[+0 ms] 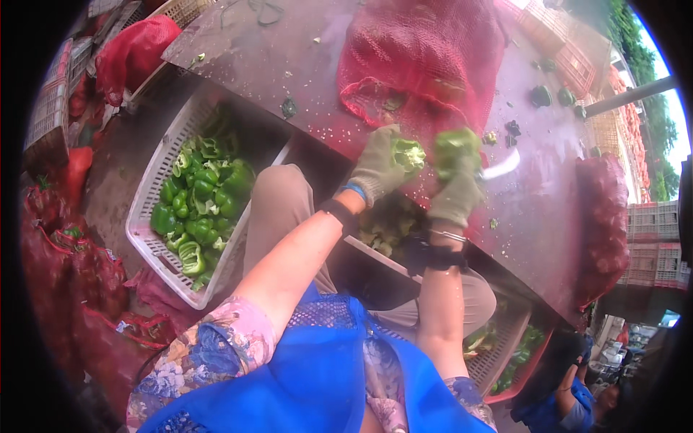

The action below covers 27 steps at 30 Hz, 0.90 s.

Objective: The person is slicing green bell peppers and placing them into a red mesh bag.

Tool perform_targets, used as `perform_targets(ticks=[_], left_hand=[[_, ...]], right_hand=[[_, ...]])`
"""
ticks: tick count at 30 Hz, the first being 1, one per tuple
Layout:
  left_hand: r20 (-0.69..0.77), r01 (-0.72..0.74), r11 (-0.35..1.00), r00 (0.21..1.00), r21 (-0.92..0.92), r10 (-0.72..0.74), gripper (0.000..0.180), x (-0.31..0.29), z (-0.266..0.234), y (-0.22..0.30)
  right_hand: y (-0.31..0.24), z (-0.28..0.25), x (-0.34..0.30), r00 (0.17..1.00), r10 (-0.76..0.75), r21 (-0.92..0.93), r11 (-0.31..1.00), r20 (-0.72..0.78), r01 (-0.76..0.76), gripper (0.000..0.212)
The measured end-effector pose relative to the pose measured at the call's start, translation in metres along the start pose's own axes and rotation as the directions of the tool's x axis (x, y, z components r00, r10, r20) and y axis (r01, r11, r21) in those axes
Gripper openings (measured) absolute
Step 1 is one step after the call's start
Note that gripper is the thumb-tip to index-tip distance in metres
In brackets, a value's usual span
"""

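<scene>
Both my hands wear pale knitted work gloves and are raised over the near edge of the metal table. My left hand (379, 167) is closed round a cut green bell pepper (408, 156) whose pale inside faces right. Just beside it, my right hand (456, 193) is smeared by motion, with a second green pepper piece (458, 146) in its fingers. A bright, curved, blade-like streak (502, 167) shows by the right hand; whether that hand holds it, I cannot tell. Beyond my hands a red mesh sack (426, 61) lies on the table, its open mouth toward me.
At my left stands a white plastic crate (137, 216) of cut green peppers. Between my knees a container holds pale pepper scraps (390, 229). More crates (509, 339) stand at lower right. Full red sacks (603, 224) flank the table (317, 144). Another person (574, 400) is at lower right.
</scene>
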State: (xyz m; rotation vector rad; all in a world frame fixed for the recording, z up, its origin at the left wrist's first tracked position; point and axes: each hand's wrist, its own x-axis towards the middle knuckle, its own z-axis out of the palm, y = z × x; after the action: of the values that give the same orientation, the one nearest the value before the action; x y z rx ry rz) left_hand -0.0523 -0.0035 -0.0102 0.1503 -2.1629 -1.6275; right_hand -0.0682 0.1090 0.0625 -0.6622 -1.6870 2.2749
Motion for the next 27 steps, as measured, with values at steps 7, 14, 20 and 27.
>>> perform_targets(ticks=[7, 14, 20, 27], left_hand=[[0.213, 0.239, 0.955, 0.956, -0.178, -0.200, 0.071, 0.003, -0.009, -0.024], [0.118, 0.097, 0.995, 0.988, 0.025, -0.099, 0.063, -0.006, -0.018, -0.013], [0.080, -0.080, 0.991, 0.994, 0.110, 0.071, 0.056, -0.005, -0.013, -0.012], [0.138, 0.234, 0.809, 0.972, -0.539, -0.189, 0.053, 0.011, -0.030, -0.014]], right_hand=[[0.008, 0.033, -0.042, 0.772, -0.250, -0.204, 0.876, 0.584, 0.438, 0.043], [0.043, 0.006, 0.009, 0.900, -0.029, -0.807, 0.431, 0.434, 0.403, 0.048], [0.028, 0.006, 0.020, 0.834, 0.038, -0.799, 0.313, 0.551, 0.514, 0.034], [0.024, -0.001, 0.004, 0.782, 0.343, 0.185, 0.848, 0.520, -0.496, 0.015]])
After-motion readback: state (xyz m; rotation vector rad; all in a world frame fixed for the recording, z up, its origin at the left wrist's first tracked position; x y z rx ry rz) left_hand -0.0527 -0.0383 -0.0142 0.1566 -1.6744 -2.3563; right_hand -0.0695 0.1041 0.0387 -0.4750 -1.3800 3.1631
